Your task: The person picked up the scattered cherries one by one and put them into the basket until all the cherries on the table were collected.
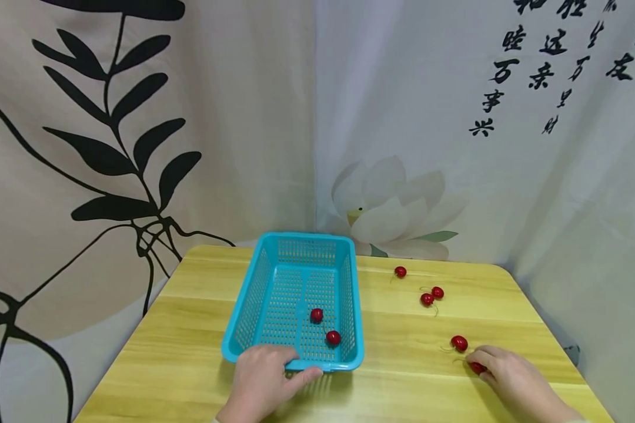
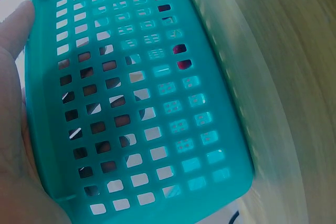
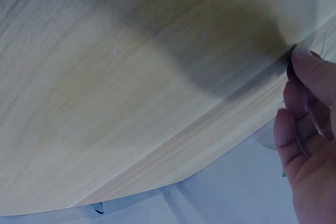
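Observation:
My left hand (image 1: 261,379) grips the near rim of a blue perforated plastic basket (image 1: 357,305), thumb along the outside and fingers over the edge. Inside the basket, toward its near right, lie two cherries, one (image 1: 316,315) a little behind the other (image 1: 333,338). Over at the right side of the table, my right hand (image 1: 514,376) pinches a cherry (image 1: 477,368) between thumb and fingertips, which partly cover it. Just beyond those fingertips rests another cherry (image 1: 459,343) with its thin stem. In the right wrist view, the thumb (image 3: 315,72) hides most of the held cherry.
Farther back on the wooden table (image 1: 397,388), right of the basket, a pair of cherries (image 1: 427,299) lie close together. A single cherry (image 1: 400,272) sits nearer the back edge. A printed curtain (image 1: 254,117) hangs behind the table and down its sides.

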A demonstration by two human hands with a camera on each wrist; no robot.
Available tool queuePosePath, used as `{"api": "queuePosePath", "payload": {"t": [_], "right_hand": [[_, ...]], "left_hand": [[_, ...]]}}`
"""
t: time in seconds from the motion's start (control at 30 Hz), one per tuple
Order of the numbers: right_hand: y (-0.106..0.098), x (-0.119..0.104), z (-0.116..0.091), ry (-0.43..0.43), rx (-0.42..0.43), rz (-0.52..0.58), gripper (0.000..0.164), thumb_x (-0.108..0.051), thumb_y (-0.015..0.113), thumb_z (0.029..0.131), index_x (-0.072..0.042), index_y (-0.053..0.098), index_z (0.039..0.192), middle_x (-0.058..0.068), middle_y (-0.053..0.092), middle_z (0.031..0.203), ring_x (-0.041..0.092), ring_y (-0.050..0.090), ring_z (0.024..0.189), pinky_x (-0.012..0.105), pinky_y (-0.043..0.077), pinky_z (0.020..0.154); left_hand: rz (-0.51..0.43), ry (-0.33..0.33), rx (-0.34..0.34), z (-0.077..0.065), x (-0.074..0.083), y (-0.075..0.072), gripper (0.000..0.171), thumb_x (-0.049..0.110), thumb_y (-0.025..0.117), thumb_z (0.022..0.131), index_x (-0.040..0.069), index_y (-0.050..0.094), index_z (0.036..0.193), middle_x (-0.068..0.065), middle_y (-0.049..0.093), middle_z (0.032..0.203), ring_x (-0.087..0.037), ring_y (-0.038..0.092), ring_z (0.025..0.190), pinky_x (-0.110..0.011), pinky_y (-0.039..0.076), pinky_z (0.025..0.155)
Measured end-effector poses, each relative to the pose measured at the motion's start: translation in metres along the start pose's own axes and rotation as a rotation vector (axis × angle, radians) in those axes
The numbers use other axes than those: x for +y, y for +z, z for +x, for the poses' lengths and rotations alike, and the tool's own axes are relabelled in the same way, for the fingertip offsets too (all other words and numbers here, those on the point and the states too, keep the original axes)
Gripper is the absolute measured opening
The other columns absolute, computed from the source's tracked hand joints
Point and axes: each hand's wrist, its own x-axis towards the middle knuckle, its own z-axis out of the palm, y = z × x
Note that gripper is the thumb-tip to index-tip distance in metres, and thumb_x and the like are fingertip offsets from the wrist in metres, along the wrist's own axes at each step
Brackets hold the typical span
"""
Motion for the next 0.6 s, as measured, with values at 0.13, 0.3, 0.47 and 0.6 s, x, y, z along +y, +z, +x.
{"api": "queuePosePath", "payload": {"t": [0.13,0.3,0.47,0.6], "right_hand": [[-0.001,-0.002,-0.002,0.006,-0.027,-0.005,0.036,-0.008,0.085,0.071,-0.024,0.069,0.099,-0.015,0.062,0.093,0.003,0.057,0.079,0.035,0.055,0.066],[-0.004,-0.005,0.003,-0.005,0.002,-0.001,0.038,-0.007,0.086,0.069,-0.024,0.069,0.099,-0.015,0.062,0.093,0.003,0.057,0.078,0.033,0.055,0.064],[-0.014,-0.008,0.014,-0.041,0.089,-0.035,0.042,-0.007,0.089,0.064,-0.020,0.071,0.099,-0.010,0.065,0.093,0.007,0.060,0.077,0.034,0.055,0.061],[-0.022,-0.009,0.023,-0.037,0.114,-0.061,0.042,-0.010,0.090,0.065,-0.018,0.072,0.103,-0.007,0.067,0.095,0.010,0.063,0.081,0.037,0.056,0.065]], "left_hand": [[-0.009,-0.010,0.001,-0.002,0.001,0.001,0.052,0.081,0.058,0.076,0.036,0.046,0.054,0.023,0.038,0.052,-0.001,0.041,0.048,-0.023,0.035,0.044],[-0.006,-0.005,0.018,-0.002,0.001,0.000,0.051,0.081,0.058,0.076,0.035,0.049,0.054,0.024,0.040,0.052,0.000,0.042,0.048,-0.024,0.036,0.045],[0.000,-0.001,0.017,-0.001,0.000,0.000,0.053,0.081,0.058,0.075,0.035,0.043,0.052,0.023,0.036,0.051,0.000,0.038,0.047,-0.023,0.035,0.044],[-0.001,0.000,0.016,-0.001,0.000,0.001,0.054,0.081,0.058,0.075,0.036,0.040,0.052,0.023,0.035,0.051,0.000,0.039,0.047,-0.024,0.036,0.044]]}}
